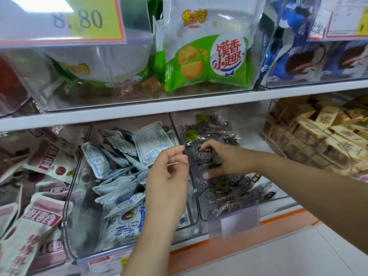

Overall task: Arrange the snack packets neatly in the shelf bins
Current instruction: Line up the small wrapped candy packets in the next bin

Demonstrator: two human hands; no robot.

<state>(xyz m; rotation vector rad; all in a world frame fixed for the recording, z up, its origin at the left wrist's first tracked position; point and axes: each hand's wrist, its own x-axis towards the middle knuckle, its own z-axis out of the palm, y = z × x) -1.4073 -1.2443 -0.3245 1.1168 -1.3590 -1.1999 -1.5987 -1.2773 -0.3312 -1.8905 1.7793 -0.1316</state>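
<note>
Dark plum snack packets (223, 204) fill a clear bin (278, 198) on the lower shelf, right of centre. My right hand (225, 158) reaches into that bin from the right, and its fingers grip one dark packet (201, 156) near the top of the pile. My left hand (169, 166) hovers just left of it, over the divider, with fingers loosely curled and nothing in them. A neighbouring bin (69, 220) to the left holds several blue-and-white packets (119, 188) lying at mixed angles.
Pink-and-white packets (41, 214) lie in the far-left bin. Tan wrapped bars (318, 136) are stacked in the right bin. The upper shelf (179, 102) carries green-and-white bags (207, 54) and blue packets (302, 54). An empty label holder (235, 222) hangs on the front edge.
</note>
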